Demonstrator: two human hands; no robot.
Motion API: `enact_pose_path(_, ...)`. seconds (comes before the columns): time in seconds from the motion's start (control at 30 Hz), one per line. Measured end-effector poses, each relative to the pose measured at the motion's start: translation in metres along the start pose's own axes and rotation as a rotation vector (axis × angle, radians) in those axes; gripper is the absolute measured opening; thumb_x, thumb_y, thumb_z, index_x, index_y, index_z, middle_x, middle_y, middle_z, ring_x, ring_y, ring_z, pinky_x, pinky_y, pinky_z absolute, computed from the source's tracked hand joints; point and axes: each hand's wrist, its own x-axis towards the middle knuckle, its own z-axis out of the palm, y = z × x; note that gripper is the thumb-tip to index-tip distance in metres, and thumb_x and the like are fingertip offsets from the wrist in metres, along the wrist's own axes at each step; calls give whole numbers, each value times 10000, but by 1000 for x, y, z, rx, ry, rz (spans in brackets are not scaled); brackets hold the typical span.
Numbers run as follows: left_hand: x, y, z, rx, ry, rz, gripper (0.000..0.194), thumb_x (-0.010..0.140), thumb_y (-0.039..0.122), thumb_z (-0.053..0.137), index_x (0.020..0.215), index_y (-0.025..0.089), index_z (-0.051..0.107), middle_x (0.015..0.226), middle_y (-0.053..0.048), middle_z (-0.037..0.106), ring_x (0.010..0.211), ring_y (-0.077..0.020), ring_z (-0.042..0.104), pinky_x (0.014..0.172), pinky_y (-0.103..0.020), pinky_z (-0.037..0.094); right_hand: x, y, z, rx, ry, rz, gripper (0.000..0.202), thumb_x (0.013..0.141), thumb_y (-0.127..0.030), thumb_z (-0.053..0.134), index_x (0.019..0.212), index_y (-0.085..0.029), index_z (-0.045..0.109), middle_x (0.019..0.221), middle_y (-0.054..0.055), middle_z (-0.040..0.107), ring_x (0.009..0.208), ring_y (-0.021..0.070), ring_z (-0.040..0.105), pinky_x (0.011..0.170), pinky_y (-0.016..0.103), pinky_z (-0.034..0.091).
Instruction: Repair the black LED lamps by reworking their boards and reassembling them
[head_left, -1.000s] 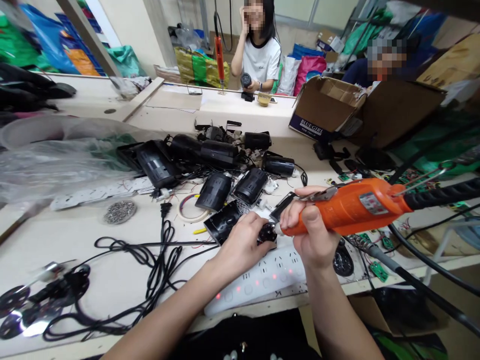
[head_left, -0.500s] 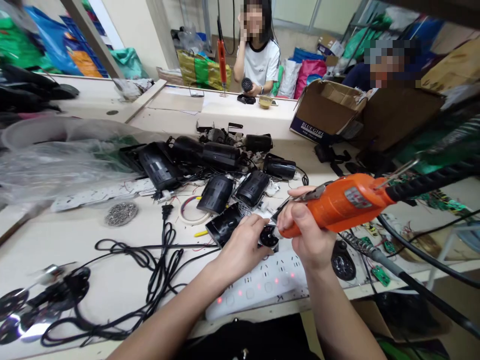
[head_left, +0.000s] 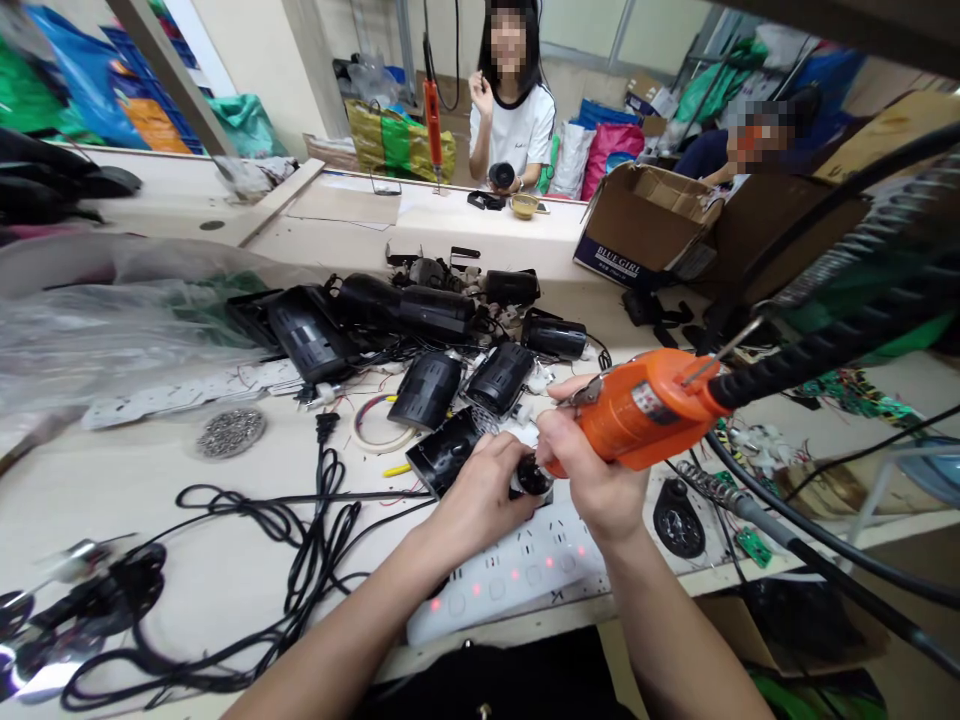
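My right hand (head_left: 604, 485) is wrapped round an orange electric screwdriver (head_left: 630, 410), tilted with its tip end down to the left. That end meets a small round black part (head_left: 532, 474), which my left hand (head_left: 491, 490) grips by its near side. The bit itself is hidden by my fingers and the part. Just beyond my left hand lies a black cylindrical housing (head_left: 442, 455); I cannot tell whether it is joined to the round part. Beneath both hands runs a white power strip (head_left: 510, 575) with red lights.
Several black housings (head_left: 427, 390) are heaped ahead. A dish of screws (head_left: 231, 433) and coiled black cable (head_left: 300, 580) lie left. A soldering iron cord (head_left: 750, 510) crosses the right side. A person (head_left: 514, 110) sits opposite near a cardboard box (head_left: 637, 230).
The screwdriver and my right hand have shifted slightly left, and the screwdriver's rear end has swung left. My left hand keeps its hold. The person opposite has lowered a hand from the head.
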Motion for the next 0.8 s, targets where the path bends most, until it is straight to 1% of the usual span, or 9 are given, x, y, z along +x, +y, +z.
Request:
enact_pose_path(0.17,0,-3,2,-7,7,19,540,737,155,687,1262,194,566,1157,-97,640,1098,-300,568,932,-444,473,1,2,0,36,25,29,261,757,-294,754,929,-219,573,598,-59,545,521,138,569,601,311,536)
enact_pose_path(0.3,1,-1,1,16,11,15,531,722,128,676,1241,181,577,1141,-98,648,1088,-296,579,923,-439,479,2,3,1,70,27,39,227,760,-302,743,888,-223,573,604,-56,534,532,135,562,592,301,536)
enact_pose_path(0.5,2,1,1,22,41,33,469,705,123,681,1167,160,606,1100,-99,658,1023,-285,606,893,-431,491,2,3,2,94,59,78,244,735,-301,753,881,-230,571,615,-46,539,584,157,599,590,301,541)
enact_pose_path(0.63,2,1,1,23,42,24,496,712,130,682,1198,169,590,1104,-99,656,1048,-291,598,903,-433,485,2,3,2,124,59,92,273,714,-307,771,876,-220,569,632,-36,546,647,172,618,619,308,546)
enact_pose_path(0.7,2,1,2,29,42,16,493,711,132,686,1193,171,592,1090,-95,659,1031,-285,600,892,-426,486,1,4,2,140,64,98,270,720,-319,772,871,-216,572,624,-36,542,635,168,610,601,299,538)
enact_pose_path(0.8,3,1,2,44,36,10,443,704,144,705,1137,167,615,1046,-88,662,962,-267,605,848,-409,491,1,3,0,165,56,86,272,743,-341,766,895,-211,582,592,-52,523,542,139,566,537,274,508)
